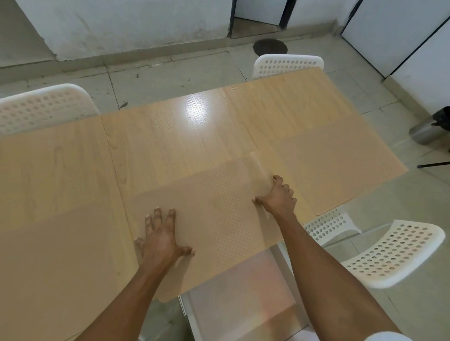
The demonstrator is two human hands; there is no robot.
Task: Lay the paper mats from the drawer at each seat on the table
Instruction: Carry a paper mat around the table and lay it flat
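Note:
A translucent, dotted paper mat lies on the wooden table at the near edge, in front of me. My left hand presses flat on the mat's left part, fingers spread. My right hand is closed on the mat's right edge, which curls up off the table. Another mat lies to the right, one at the far right seat, and one at the near left. Below the table edge an open drawer shows a pale sheet inside.
White perforated chairs stand at the far left, far right and near right, the last pulled away from the table. A metal bin and a black stand leg are on the tiled floor to the right.

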